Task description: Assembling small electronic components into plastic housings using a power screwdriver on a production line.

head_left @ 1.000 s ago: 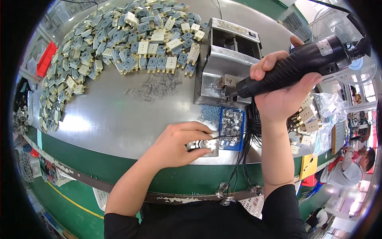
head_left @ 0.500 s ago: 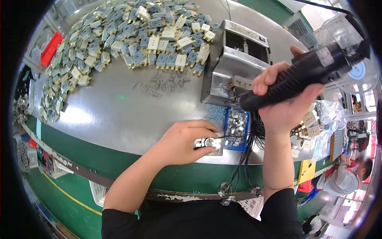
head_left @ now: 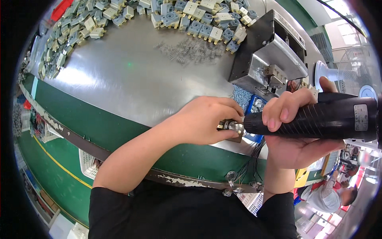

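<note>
My left hand (head_left: 201, 121) rests low over the near part of the metal table, fingers and thumb pinched round a small part with shiny metal and dark sections (head_left: 228, 125). Most of that part is hidden by the fingers. In my right hand (head_left: 286, 153) lies a black power screwdriver (head_left: 314, 119) with a ribbed grip, held nearly level. Its nose points left and sits right by the small part; I cannot tell whether the bit touches it. Beside my left fingers, a blue tray (head_left: 254, 106) of small metal pieces is partly covered by the screwdriver.
Grey and cream plug-like blocks (head_left: 205, 30) are heaped along the far side. Loose springs (head_left: 191, 51) lie before them. A metal box-shaped device (head_left: 258, 59) stands at right, with blue screws (head_left: 240, 95) near it. Black wires (head_left: 250, 165) hang over the table edge. Another person (head_left: 324, 197) sits far right.
The screwdriver has come down from a raised tilt to nearly level, its nose now at the part in my left hand. The view has shifted, so the table things appear higher and further right.
</note>
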`<state>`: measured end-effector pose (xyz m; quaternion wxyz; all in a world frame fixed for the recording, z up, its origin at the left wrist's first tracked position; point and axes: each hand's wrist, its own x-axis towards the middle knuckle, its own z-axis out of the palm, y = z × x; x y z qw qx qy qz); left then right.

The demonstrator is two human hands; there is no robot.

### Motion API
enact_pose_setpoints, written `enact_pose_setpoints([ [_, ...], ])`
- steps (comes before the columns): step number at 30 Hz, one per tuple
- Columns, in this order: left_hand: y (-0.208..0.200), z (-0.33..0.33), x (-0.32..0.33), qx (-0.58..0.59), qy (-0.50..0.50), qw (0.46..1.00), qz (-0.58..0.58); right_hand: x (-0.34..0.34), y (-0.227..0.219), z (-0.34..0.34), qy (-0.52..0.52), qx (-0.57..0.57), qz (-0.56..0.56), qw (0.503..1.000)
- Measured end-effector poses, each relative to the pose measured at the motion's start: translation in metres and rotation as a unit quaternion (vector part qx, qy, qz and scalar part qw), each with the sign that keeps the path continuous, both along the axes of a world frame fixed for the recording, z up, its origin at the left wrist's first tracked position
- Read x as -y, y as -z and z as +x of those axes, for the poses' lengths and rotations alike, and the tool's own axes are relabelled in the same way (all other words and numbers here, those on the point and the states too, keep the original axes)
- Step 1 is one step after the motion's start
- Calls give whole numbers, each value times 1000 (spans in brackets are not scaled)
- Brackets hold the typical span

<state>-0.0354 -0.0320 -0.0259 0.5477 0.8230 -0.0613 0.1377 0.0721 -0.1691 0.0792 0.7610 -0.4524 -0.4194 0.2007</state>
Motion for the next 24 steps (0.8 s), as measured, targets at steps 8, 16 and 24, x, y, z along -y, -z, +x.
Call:
enact_pose_setpoints([
  [8,-3,-2,-2,-22,6,1000,13,0,8,-7,-7,-12,3,1000],
  [16,2,0,0,10,-1,1000,-4,1,12,-11,10,-14,-8,1000],
  [24,-2,-1,-2,-28,10,999,25,-4,22,-8,-20,25,10,999],
])
